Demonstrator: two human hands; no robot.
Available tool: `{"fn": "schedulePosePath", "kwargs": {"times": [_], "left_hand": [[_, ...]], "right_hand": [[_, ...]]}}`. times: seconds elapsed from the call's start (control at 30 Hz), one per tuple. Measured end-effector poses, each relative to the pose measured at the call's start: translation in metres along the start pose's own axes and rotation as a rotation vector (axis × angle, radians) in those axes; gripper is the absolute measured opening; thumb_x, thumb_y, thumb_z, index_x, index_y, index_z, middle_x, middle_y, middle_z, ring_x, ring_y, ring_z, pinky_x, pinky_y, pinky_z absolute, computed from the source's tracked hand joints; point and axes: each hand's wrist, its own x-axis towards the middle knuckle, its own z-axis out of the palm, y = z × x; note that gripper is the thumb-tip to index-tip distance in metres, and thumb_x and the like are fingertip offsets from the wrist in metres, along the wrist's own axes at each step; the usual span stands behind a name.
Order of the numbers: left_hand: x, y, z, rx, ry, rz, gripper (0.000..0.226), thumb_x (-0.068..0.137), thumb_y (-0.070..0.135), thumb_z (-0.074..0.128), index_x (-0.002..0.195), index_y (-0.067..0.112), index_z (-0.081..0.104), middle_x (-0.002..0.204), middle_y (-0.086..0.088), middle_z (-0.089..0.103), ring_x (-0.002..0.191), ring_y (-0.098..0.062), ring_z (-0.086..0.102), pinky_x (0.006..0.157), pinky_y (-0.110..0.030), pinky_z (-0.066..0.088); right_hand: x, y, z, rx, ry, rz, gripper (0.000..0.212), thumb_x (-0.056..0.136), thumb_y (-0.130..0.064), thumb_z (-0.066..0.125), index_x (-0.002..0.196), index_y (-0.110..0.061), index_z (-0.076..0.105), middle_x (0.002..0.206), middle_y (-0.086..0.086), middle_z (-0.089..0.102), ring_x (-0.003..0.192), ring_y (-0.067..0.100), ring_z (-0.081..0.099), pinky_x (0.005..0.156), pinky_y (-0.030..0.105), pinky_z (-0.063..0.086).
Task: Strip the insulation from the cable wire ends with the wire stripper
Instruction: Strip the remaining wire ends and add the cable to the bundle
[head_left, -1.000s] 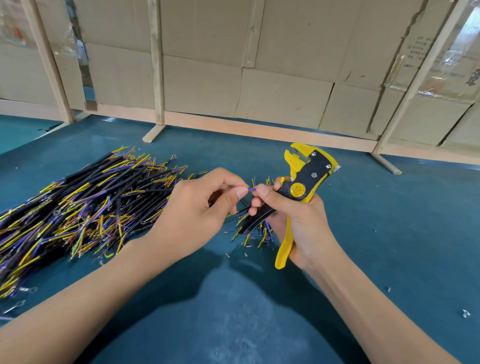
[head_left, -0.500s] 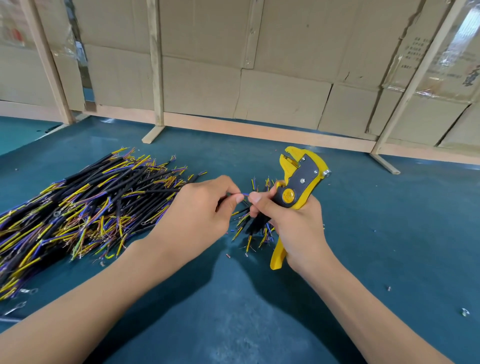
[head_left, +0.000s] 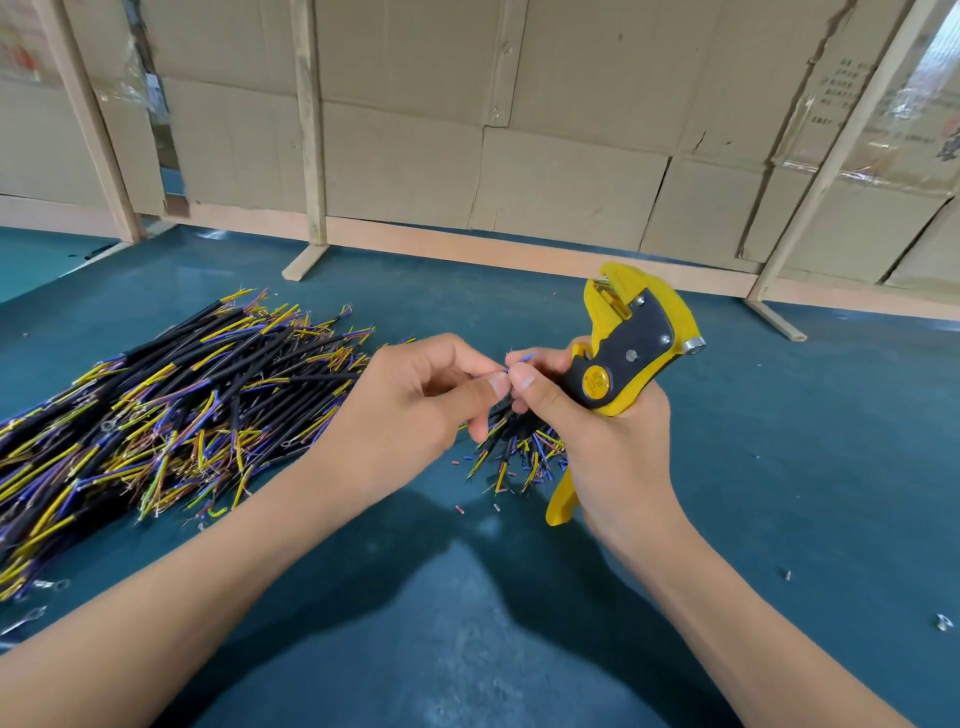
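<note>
My right hand (head_left: 613, 447) grips a yellow and black wire stripper (head_left: 628, 353), jaws pointing up and away. Its thumb and forefinger also pinch a thin blue wire end (head_left: 522, 360). My left hand (head_left: 415, 410) pinches the same wire end from the left, fingertips touching those of the right hand. Below the hands a small bundle of black cables (head_left: 519, 447) with yellow and blue ends fans out over the table. How that bundle is held is hidden by the hands.
A large pile of black cables (head_left: 156, 415) with yellow and blue wire ends lies at the left on the blue-green table (head_left: 779, 467). Small insulation scraps (head_left: 496, 506) dot the table. Ring terminals (head_left: 941, 621) lie near the edges. A cardboard and wood wall (head_left: 519, 182) stands behind.
The right hand has tilted the stripper a little more upright. Both hands have stayed pinched together on the wire end, shifting only slightly.
</note>
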Motion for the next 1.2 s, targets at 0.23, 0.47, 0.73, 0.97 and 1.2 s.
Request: {"fn": "schedulePosePath", "kwargs": {"times": [0.23, 0.47, 0.73, 0.97, 1.2], "left_hand": [[-0.001, -0.001, 0.004, -0.125, 0.018, -0.099, 0.016, 0.095, 0.013, 0.065, 0.081, 0.016, 0.07, 0.061, -0.01, 0.059, 0.039, -0.015, 0.025, 0.04, -0.016, 0.022], [0.001, -0.004, 0.004, -0.043, 0.067, -0.112, 0.011, 0.097, 0.013, 0.062, 0.089, 0.008, 0.066, 0.061, -0.005, 0.058, 0.04, -0.013, 0.029, 0.04, -0.017, 0.023], [0.005, -0.015, -0.001, 0.291, 0.087, -0.08, 0.013, 0.1, 0.025, 0.058, 0.088, 0.023, 0.064, 0.06, 0.01, 0.06, 0.047, -0.001, 0.045, 0.048, -0.015, 0.033], [0.003, -0.006, -0.002, 0.553, 0.086, 0.062, 0.006, 0.098, 0.026, 0.063, 0.092, 0.024, 0.063, 0.064, 0.009, 0.063, 0.059, 0.0, 0.053, 0.055, -0.009, 0.036], [0.005, -0.014, 0.004, 0.23, 0.159, -0.091, 0.012, 0.098, 0.025, 0.063, 0.088, 0.02, 0.067, 0.06, 0.008, 0.061, 0.043, 0.0, 0.043, 0.043, -0.011, 0.031]], "right_hand": [[-0.002, -0.001, 0.001, 0.002, 0.081, 0.049, 0.022, 0.079, -0.009, 0.08, 0.081, 0.001, 0.061, 0.072, 0.009, 0.067, 0.074, 0.02, 0.067, 0.076, 0.033, 0.058], [-0.003, -0.003, 0.002, -0.055, 0.091, 0.086, 0.024, 0.08, -0.005, 0.081, 0.072, -0.018, 0.062, 0.075, 0.01, 0.07, 0.072, 0.024, 0.065, 0.08, 0.046, 0.059], [-0.006, 0.001, 0.003, -0.097, 0.051, 0.066, 0.016, 0.085, 0.001, 0.078, 0.088, 0.007, 0.064, 0.075, 0.005, 0.073, 0.07, 0.017, 0.067, 0.072, 0.03, 0.059], [-0.002, -0.001, 0.002, -0.084, 0.083, 0.063, 0.019, 0.084, 0.0, 0.079, 0.075, -0.008, 0.065, 0.066, 0.005, 0.069, 0.065, 0.02, 0.066, 0.067, 0.025, 0.056], [-0.002, 0.004, 0.003, -0.073, 0.065, 0.056, 0.018, 0.085, 0.0, 0.078, 0.086, 0.008, 0.061, 0.07, 0.006, 0.072, 0.067, 0.019, 0.066, 0.068, 0.026, 0.057]]}}
